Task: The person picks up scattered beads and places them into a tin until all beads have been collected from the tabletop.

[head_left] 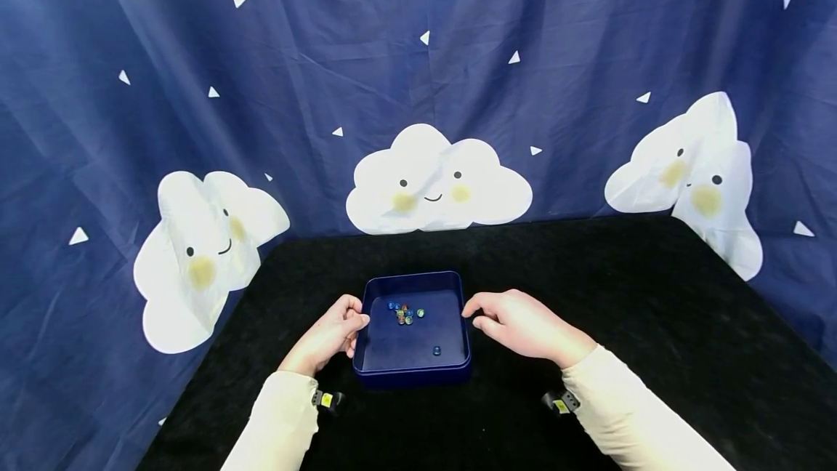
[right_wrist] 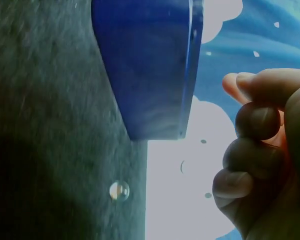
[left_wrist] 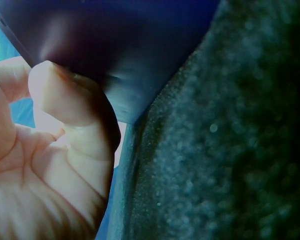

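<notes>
A dark blue square tray (head_left: 413,360) sits on the black cloth in the head view. Several small glass marbles (head_left: 402,313) cluster toward its back left, and a single dark blue marble (head_left: 437,350) lies apart near the front right. At the left rim, my left hand (head_left: 332,331) grips the tray wall, its thumb (left_wrist: 65,95) against the side. My right hand (head_left: 523,327) hovers beside the right rim with loosely bent fingers (right_wrist: 257,121) and nothing visible in them. Past the tray, the right wrist view shows a clear marble (right_wrist: 119,191) on the cloth, hidden in the head view.
The black cloth (head_left: 588,275) covers the table around the tray. A blue curtain (head_left: 418,86) with white smiling clouds (head_left: 438,184) and small white triangles hangs along the back and sides. Each wrist wears a small dark camera (head_left: 329,401).
</notes>
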`<state>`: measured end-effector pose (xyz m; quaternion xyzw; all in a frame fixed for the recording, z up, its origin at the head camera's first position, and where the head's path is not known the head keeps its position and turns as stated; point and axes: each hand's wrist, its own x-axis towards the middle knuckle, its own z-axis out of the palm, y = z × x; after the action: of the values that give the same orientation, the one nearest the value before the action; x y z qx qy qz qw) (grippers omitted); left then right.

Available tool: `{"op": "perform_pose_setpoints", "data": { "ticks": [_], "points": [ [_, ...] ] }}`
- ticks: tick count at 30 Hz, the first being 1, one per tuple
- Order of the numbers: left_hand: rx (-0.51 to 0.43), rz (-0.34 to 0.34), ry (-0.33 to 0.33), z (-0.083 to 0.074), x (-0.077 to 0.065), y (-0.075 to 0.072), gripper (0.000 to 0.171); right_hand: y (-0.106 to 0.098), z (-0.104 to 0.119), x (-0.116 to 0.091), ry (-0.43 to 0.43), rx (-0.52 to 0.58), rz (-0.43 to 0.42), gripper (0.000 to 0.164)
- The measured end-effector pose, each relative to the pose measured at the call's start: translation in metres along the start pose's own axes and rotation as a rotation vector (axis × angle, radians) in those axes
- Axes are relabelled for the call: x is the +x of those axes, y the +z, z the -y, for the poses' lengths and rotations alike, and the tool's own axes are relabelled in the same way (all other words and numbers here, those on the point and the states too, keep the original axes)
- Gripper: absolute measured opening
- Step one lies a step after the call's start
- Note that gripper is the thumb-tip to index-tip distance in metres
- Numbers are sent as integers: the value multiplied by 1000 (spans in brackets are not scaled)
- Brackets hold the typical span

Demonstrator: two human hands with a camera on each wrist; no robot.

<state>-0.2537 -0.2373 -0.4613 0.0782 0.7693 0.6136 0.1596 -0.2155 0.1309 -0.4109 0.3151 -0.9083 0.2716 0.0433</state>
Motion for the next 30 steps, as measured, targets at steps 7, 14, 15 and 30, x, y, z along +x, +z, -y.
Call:
{"op": "perform_pose_setpoints", "data": {
  "ticks": [7,14,15,30],
  "points": [
    [26,-1,13,0,-1,-1,29,-8,-19,-10,49,13,-50,17],
    [32,2,20,0,0,0,27,-14,-39,-17,100,12,-74,15],
    [31,3,20,0,0,0,27,-15,-41,-17,100,11,-74,15],
    [-2,21,21,-1,0,-1,30,0,-69,-21,157,38,106,25]
  ]
}}
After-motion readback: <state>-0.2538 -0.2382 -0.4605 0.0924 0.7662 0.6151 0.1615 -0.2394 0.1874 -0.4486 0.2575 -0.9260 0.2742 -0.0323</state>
